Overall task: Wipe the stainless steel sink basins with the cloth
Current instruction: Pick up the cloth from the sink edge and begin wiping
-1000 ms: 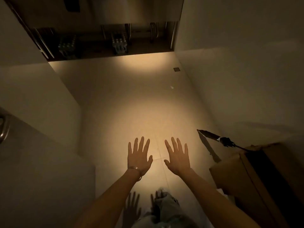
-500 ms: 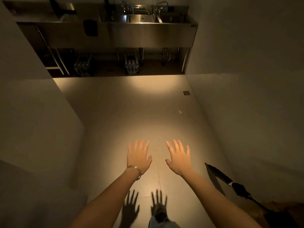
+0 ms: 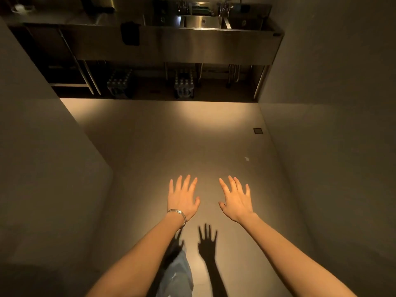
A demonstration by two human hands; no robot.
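Observation:
A long stainless steel sink unit [image 3: 214, 48] stands at the far end of a dim corridor, with basins [image 3: 201, 22] and taps [image 3: 225, 5] along its top. A dark cloth [image 3: 130, 33] hangs over its front edge, left of the basins. My left hand [image 3: 182, 198], with thin bangles on the wrist, and my right hand [image 3: 235, 198] are stretched out ahead over the floor, fingers spread and straight, holding nothing. Both are far short of the sink.
Grey walls close in on the left [image 3: 42, 168] and right [image 3: 342, 168]. Packs of water bottles [image 3: 184, 84] sit under the sink between its legs. A small floor drain [image 3: 258, 131] lies near the right wall. My leg in jeans [image 3: 177, 275] shows below.
The view has moved forward and tilted up, so the sink top and basins are now in sight. The cardboard box and dark object at the right have dropped out of view. Both hands stay spread.

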